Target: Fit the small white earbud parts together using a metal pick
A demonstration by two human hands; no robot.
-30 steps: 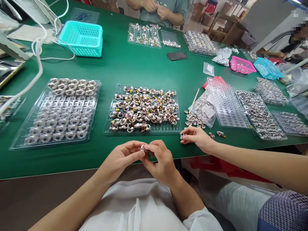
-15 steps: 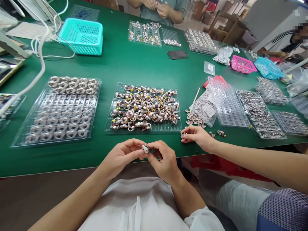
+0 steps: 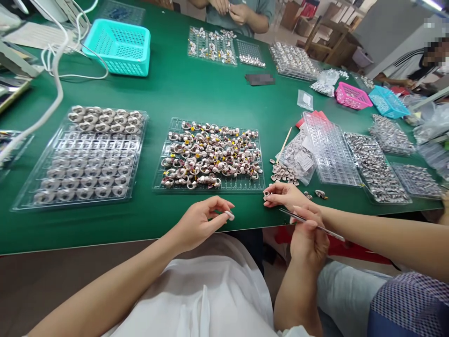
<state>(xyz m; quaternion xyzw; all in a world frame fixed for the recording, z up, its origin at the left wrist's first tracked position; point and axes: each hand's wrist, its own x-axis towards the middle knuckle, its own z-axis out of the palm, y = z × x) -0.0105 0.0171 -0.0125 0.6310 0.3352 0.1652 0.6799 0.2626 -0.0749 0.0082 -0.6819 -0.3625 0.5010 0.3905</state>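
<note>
My left hand [image 3: 200,223] is closed in a pinch in front of the middle tray. A small white part [image 3: 229,215] shows at its thumb tip; its exact kind is unclear. My right hand [image 3: 310,238], over the table's front edge at the right, grips a pair of metal tweezers [image 3: 328,231], their points toward the left. Just behind it a co-worker's hand [image 3: 289,196] pinches a small ring-shaped piece [image 3: 266,194]. Beyond my left hand lies a clear tray [image 3: 242,186] of small silvery-white curved pieces with yellow and dark red bits.
At left stands a clear tray [image 3: 21,201] with rounded metallic pieces in its back rows. A turquoise basket [image 3: 131,68] and white cable [image 3: 58,89] lie behind it. Small loose parts [image 3: 284,173], a bag [image 3: 298,157] and filled trays [image 3: 377,168] occupy the right.
My right hand has left the white part and moved right, tweezers now showing in it. My left hand has shifted slightly right, keeping the part. The co-worker's hand stays in place.
</note>
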